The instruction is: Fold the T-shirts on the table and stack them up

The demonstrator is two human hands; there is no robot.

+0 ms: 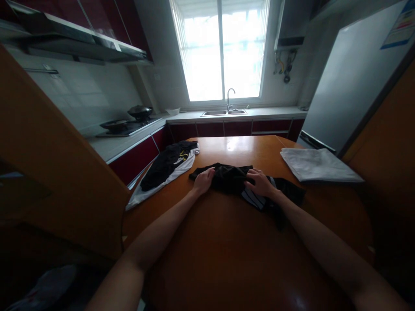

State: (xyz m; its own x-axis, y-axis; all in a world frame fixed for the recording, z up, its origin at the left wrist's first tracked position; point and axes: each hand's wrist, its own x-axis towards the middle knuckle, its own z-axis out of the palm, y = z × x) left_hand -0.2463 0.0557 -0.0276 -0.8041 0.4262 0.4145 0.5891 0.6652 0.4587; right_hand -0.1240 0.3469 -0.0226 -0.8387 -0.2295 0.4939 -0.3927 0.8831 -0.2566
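Note:
A crumpled black garment [227, 176] with a grey striped patch lies across the wooden table [210, 242]; its exact kind is not clear. My left hand [204, 180] grips the cloth near its left end, fingers closed over the edge. Further right, my right hand [258, 182] is closed on a fold of the same garment, just above the striped patch. Part of the fabric spreads out to the right, behind my right wrist. The fingertips of both hands are partly hidden by the cloth.
Flat dark and white clothes [167, 166] lie at the table's left edge. A folded white cloth [319, 165] rests at the right edge. Beyond stand a counter with a sink [223, 112], a stove [129, 128] with pans, and a fridge [350, 82] at right.

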